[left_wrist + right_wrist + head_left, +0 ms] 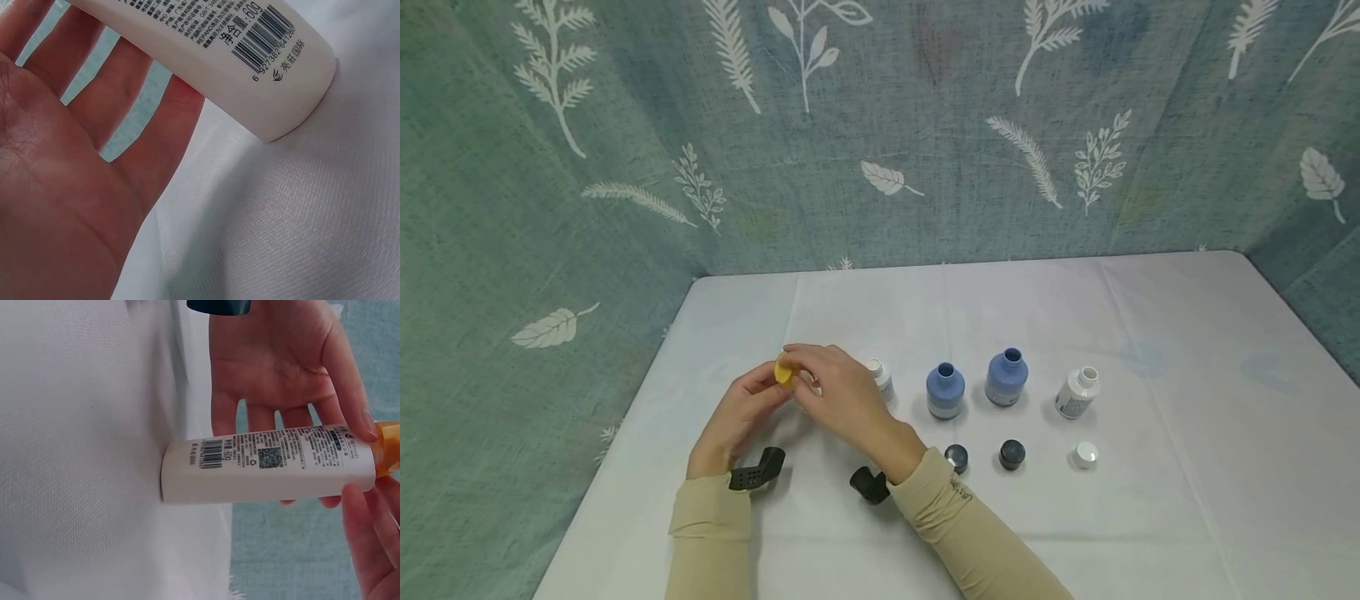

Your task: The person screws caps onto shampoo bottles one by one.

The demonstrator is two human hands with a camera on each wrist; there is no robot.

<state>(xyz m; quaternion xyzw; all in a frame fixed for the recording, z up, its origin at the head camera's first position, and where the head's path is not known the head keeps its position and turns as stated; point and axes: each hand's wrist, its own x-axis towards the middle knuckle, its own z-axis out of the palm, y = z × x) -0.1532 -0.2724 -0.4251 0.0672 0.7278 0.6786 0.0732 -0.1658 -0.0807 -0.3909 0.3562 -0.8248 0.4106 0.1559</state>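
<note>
A white bottle [250, 475] with printed text and a barcode stands upright on the table, base touching the cloth; in the head view it is mostly hidden behind the hands. My left hand [747, 415] holds it near the top, thumb on the label side and fingers behind; in the left wrist view the palm [56, 175] and spread fingers show beside it. The yellow-orange cap [783, 372] sits on the bottle's neck. My right hand [848, 398] pinches this cap from the right, with some fingertips against the bottle's shoulder in the right wrist view.
To the right stand a small white bottle [882, 383], partly behind my right hand, two blue bottles [945, 392] [1006, 379] and another white bottle [1077, 392], all uncapped. Before them lie black caps [956, 457] [1012, 454] and a white cap [1085, 455]. A leaf-patterned curtain [940, 183] hangs behind.
</note>
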